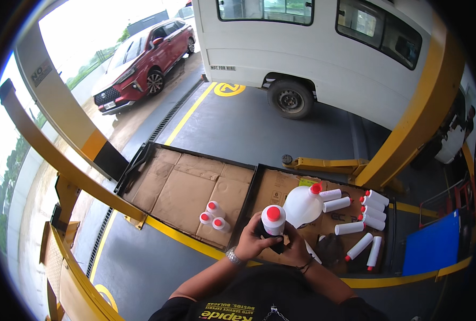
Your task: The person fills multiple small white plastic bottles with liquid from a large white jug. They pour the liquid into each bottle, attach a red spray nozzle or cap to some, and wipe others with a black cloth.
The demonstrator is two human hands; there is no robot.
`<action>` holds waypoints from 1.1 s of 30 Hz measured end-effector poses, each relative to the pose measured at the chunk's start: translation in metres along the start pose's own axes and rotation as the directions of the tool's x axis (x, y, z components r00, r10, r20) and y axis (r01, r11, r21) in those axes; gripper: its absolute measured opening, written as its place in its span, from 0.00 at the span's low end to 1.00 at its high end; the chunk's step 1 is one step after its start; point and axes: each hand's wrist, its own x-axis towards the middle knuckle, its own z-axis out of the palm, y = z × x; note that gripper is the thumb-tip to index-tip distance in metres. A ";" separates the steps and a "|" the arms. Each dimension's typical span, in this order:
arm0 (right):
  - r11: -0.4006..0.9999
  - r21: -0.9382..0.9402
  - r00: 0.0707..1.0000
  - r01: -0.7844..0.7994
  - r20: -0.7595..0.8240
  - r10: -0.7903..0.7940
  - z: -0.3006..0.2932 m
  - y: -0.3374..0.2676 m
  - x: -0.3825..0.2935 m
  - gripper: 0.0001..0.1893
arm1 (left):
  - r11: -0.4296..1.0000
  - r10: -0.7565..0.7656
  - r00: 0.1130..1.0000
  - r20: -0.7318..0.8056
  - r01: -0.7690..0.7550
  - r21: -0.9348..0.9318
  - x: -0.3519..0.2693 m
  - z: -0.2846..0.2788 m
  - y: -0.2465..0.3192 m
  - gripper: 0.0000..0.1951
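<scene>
A white plastic bottle with a red cap (273, 221) stands upright between my hands, with a dark cloth around its lower part. My left hand (251, 237) grips the bottle from the left side, fingers around the cloth. My right hand (295, 245) closes on its right side, also against the dark cloth. Just beyond my right hand is a large, round, translucent white jug (302, 206) with a red top. Three similar bottles (212, 217) stand upright together on cardboard to the left. Several more white bottles (349, 228) lie on their sides to the right.
Flattened cardboard (183, 182) lines a black-framed platform. A yellow lift arm (326, 163) and post (414, 108) stand beyond it at the right. A white van (258, 52) is parked ahead, a red car (149, 60) at the upper left. A blue panel (432, 242) is at the right.
</scene>
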 end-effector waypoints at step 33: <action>0.967 -0.177 0.978 0.184 -0.064 -0.198 0.029 -0.061 0.040 0.27 | 0.927 0.313 0.942 -0.119 -0.330 -0.177 0.044 -0.021 0.112 0.32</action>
